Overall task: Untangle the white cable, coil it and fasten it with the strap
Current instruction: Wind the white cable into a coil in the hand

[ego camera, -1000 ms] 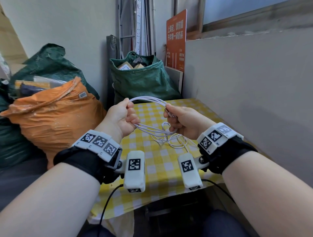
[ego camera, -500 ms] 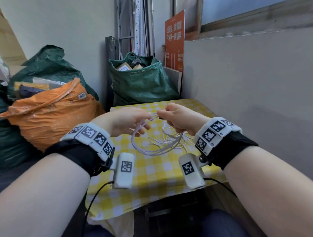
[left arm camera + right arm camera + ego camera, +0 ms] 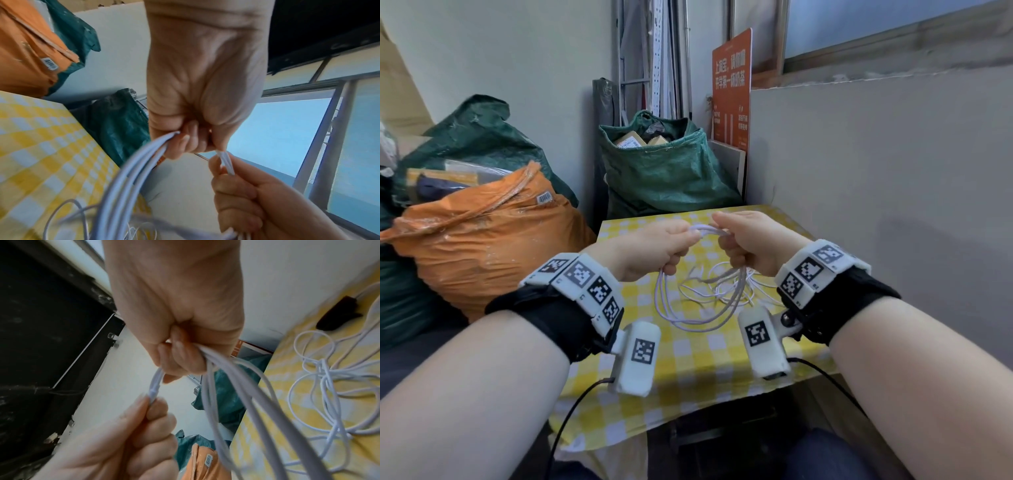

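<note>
The white cable (image 3: pixel 697 320) hangs as a coil of several loops above the table, held at its top by both hands. My left hand (image 3: pixel 671 245) grips the bundle (image 3: pixel 131 178) in a fist, thumb and forefinger pinching the short stretch between the hands. My right hand (image 3: pixel 739 240) is curled round the same bundle (image 3: pixel 226 394) a few centimetres away. The uncoiled part of the cable (image 3: pixel 329 386) lies in loose tangled loops on the yellow checked tablecloth (image 3: pixel 688 363). A black strap (image 3: pixel 337 314) lies on the cloth by the wall, beyond the tangle.
The small table stands against a grey wall panel (image 3: pixel 876 188) on the right. A green sack (image 3: pixel 667 171) sits behind the table and an orange sack (image 3: pixel 482 236) to its left. An orange sign (image 3: pixel 731 85) leans in the corner.
Both hands have dropped lower and come closer together. The coil, earlier stretched between them with loops arching up, now hangs down below the fists.
</note>
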A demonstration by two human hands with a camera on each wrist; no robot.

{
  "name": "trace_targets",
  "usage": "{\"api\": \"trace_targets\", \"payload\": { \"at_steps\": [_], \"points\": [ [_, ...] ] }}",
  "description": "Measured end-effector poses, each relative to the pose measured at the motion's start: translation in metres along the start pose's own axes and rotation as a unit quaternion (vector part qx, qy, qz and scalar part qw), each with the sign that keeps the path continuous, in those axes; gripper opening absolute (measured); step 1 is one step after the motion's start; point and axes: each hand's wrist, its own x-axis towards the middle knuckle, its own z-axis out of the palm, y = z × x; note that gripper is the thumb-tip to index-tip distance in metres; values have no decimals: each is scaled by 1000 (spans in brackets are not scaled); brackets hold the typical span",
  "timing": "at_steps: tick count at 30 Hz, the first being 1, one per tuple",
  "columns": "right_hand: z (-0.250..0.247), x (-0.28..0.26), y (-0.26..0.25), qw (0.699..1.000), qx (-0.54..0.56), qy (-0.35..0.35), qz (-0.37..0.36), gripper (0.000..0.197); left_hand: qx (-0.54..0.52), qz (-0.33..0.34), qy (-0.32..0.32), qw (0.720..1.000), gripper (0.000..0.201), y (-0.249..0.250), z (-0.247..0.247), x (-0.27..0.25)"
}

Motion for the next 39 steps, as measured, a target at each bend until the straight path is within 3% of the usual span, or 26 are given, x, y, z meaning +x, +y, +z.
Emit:
{"api": "trace_targets", "payload": {
  "at_steps": [5, 11, 15, 19, 23, 27, 30, 33, 35, 39],
  "points": [
    [-10, 0, 1, 1000, -1, -20, -23, 35, -145, 26, 49, 988, 33, -8, -6, -2],
    [-15, 3, 9, 999, 21, -22, -23, 33, -292, 28, 95, 951, 34, -16, -4, 2],
    [-11, 3, 8, 999, -4, 19, -31, 37, -353, 3, 59, 934, 32, -18, 1, 2],
    [-11, 1, 6, 996, -67, 35, -41, 38, -307, -19, 0, 952, 27, -22, -5, -5],
    [-7, -2, 2, 986, -160, 19, -43, 34, -180, -61, -57, 980, 7, -19, -17, -9],
    [7, -1, -2, 967, -248, -4, -55, 34, -107, -65, -50, 991, 12, 0, -12, -4],
    [10, -2, -3, 973, -225, 1, -58, 35, -88, -78, -56, 991, 25, 9, -10, -4],
    [8, -3, -2, 986, -159, 2, -57, 35, -150, -78, -15, 985, 38, 8, -9, -2],
    [4, -3, 0, 991, -121, 3, -54, 36, -211, -74, 46, 974, 42, 5, -8, 0],
    [-4, -5, 3, 997, -65, -15, -29, 36, -340, -78, 179, 920, 48, 1, -10, 2]
  ]
}}
